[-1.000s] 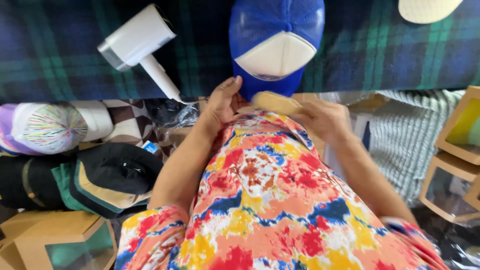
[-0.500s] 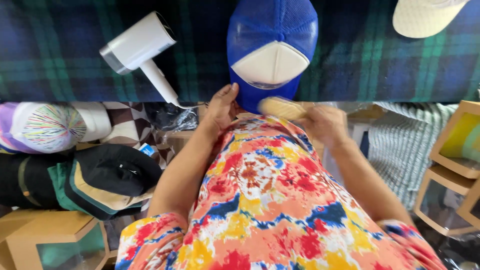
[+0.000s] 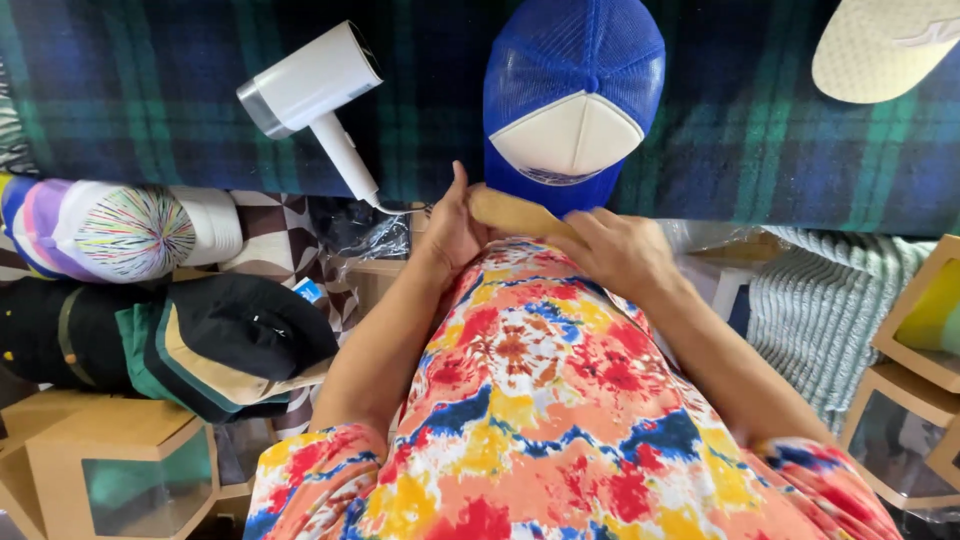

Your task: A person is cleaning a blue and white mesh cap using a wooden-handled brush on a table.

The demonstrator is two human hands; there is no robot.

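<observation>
Directly below the camera, the right hand (image 3: 610,250) is closed around a pale wooden brush (image 3: 510,212), which lies slanted just under the brim of the blue cap (image 3: 570,95). The brush's far end reaches the left hand (image 3: 452,225), whose fingers stand upright against that end and the cap's brim edge; whether this hand actually grips anything is hard to tell from here, though it looks loosely curled rather than clamped. The cap, blue mesh with a white front panel, rests on a bench covered in dark blue and green plaid cloth (image 3: 150,110). A white hair dryer (image 3: 312,90) lies on the cloth to the left of the cap, well apart from both hands, and a cream cap (image 3: 885,45) sits at the far right corner. Below the bench edge, a stack of folded caps (image 3: 180,340) lies at the left, near a wooden box (image 3: 120,460); more wooden boxes (image 3: 915,360) stand at the right.
</observation>
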